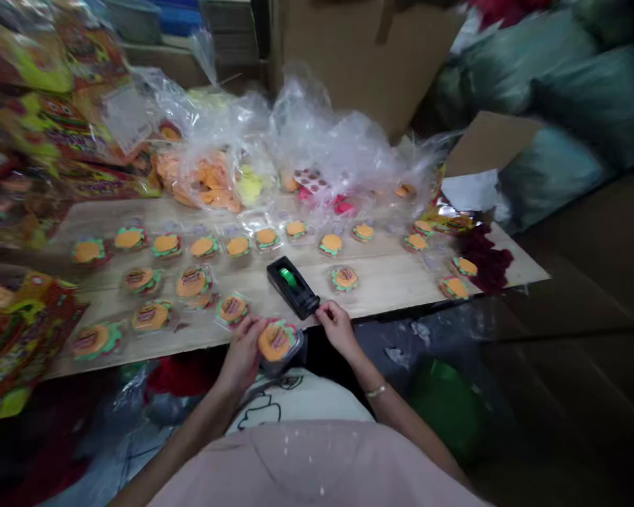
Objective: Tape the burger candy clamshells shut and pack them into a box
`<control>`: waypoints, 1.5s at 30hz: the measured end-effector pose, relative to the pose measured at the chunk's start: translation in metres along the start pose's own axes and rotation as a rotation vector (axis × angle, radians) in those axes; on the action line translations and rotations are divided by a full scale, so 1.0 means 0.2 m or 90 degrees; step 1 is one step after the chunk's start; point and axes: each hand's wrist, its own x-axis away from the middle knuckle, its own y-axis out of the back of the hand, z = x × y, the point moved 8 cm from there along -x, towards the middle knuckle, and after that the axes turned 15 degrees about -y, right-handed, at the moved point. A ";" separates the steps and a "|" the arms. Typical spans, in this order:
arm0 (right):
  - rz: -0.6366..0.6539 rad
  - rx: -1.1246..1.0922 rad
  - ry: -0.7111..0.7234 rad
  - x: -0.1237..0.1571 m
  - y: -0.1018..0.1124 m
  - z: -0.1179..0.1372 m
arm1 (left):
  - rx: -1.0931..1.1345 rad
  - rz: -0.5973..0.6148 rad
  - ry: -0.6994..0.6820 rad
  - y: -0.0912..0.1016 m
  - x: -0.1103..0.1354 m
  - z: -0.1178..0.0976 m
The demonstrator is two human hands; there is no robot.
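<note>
My left hand (243,353) grips a clear plastic box with a toy burger (276,341) in it, its orange top facing up, just off the table's front edge. A black tape dispenser (294,289) with a green core stands on the table in front of me. At its near cutting end, my right hand (338,328) has thumb and forefinger pinched together on the tape, though the strip itself is hardly visible. Close to my left hand lies another boxed toy burger (232,308), and one more boxed burger (344,278) sits right of the dispenser.
Several boxed burgers (204,246) stand in rows over the wooden table (385,271). Clear bags of orange parts (206,176) line the back. Printed burger packages (26,338) are piled at left. Dark red material (489,260) lies at the right end, and a large carton (364,63) stands behind.
</note>
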 end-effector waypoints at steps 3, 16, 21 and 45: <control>0.139 -0.116 -0.049 0.08 -0.04 0.03 | 0.002 0.012 -0.016 -0.05 0.00 -0.03; 0.327 -0.210 -0.083 0.36 -0.15 0.22 | 0.068 -0.087 -0.047 -0.09 -0.04 -0.06; 0.194 -0.105 -0.092 0.36 -0.13 0.17 | 0.064 -0.076 -0.041 -0.12 -0.01 -0.07; -0.166 -0.438 -0.067 0.16 0.51 -0.03 | -0.088 0.269 -0.132 -1.21 -0.10 0.20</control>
